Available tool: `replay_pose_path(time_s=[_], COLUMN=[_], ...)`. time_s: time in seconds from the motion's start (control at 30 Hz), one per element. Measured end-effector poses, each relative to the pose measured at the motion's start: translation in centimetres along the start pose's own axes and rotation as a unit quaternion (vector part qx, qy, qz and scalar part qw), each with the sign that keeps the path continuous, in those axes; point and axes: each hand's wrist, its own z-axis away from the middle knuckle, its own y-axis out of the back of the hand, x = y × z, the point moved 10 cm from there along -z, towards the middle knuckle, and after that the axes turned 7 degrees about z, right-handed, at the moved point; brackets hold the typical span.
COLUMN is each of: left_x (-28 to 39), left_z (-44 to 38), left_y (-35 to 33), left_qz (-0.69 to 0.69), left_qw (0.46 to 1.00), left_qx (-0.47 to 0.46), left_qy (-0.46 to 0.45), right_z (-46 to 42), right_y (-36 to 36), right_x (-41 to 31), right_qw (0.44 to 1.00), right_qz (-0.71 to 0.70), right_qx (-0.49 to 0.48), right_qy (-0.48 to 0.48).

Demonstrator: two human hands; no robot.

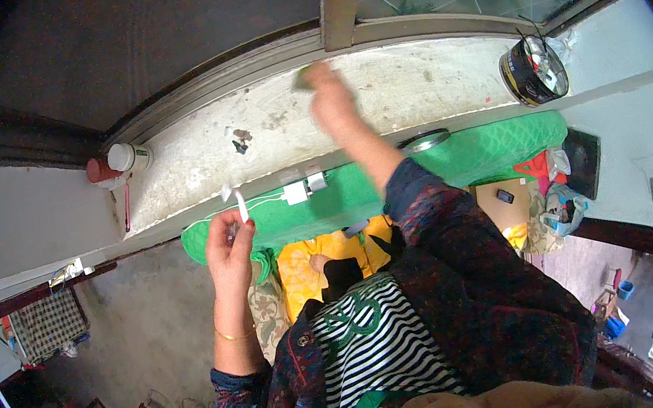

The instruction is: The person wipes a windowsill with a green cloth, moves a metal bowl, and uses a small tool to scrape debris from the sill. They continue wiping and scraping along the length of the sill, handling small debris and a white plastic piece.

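My right hand (330, 96) is stretched out over the whitish window sill (408, 74), near the window frame. It grips a small dark green thing (303, 78), too blurred to name, possibly a cloth or sponge. In front of the sill's left part, my left hand (228, 243) is raised, with thumb and fingers pinching a thin white piece (242, 207). A blurred whitish bit (227, 193) shows just beyond it; whether they are joined, I cannot tell. Dark and brown scraps (241, 141) lie on the sill between my hands.
At the sill's left end stand a white jar (130, 158), a red container (99, 170) and a pink pen (127, 207). A filled black bucket (532, 71) stands at its right end. Below are a green-covered backrest (355, 191), a white charger (296, 193) and another person's hand (319, 262).
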Motion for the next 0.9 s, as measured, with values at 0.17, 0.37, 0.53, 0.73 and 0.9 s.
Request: replay_pose_path(time_s=[0.17, 0.37, 0.53, 0.73, 0.9], left_x=[7.6, 7.4, 1.4, 1.8, 3.2], left_z=[-5.7, -15.2, -19.5, -18.9, -18.3], left_y=[-10.3, -27.1, -32.9, -38.4, -39.8], left_qz=[-0.163, -0.292, -0.384, -0.330, -0.215], left_qw=[0.973, 0.917, 0.903, 0.926, 0.964], left_qx=[-0.090, -0.167, -0.181, -0.169, -0.146], left_qy=[-0.134, -0.212, -0.073, -0.064, -0.058], right_z=[4.7, 4.4, 4.3, 4.1, 3.8], right_y=[-3.5, -3.0, -3.6, -2.2, -1.7], right_x=[-9.3, -9.4, -9.7, -8.9, -8.7], right_qw=[0.976, 0.979, 0.981, 0.981, 0.982], right_qz=[0.034, -0.001, -0.024, -0.052, -0.051], right_qx=[0.056, 0.029, -0.017, -0.003, 0.005], right_qy=[0.209, 0.203, 0.190, 0.185, 0.181])
